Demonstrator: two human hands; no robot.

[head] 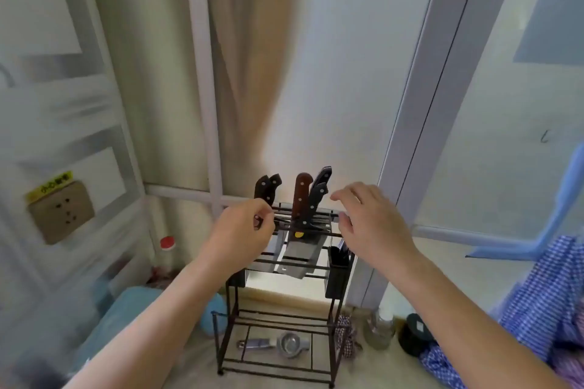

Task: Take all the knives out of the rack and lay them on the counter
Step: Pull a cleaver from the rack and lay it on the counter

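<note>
A dark wire knife rack point(281, 319) stands on the pale counter point(196, 366). Several knives stick up from its top rails: two black-handled ones point(267, 188) at the left, a brown-handled cleaver point(301, 196) in the middle with its wide blade point(300, 254) hanging below, and two dark grey-handled ones point(319, 189) to its right. My left hand point(243, 234) is at the rack's top left rail, fingers curled by the black handles; whether it grips anything I cannot tell. My right hand point(369, 224) hovers open at the rack's top right corner, holding nothing.
A metal squeezer point(278, 345) lies under the rack. A black cup point(339, 265) hangs on its right side. A glass jar point(379, 330), a dark round thing point(414, 338) and blue checked cloth point(543, 309) sit at right. A blue object point(126, 316) lies left; wall socket point(60, 211).
</note>
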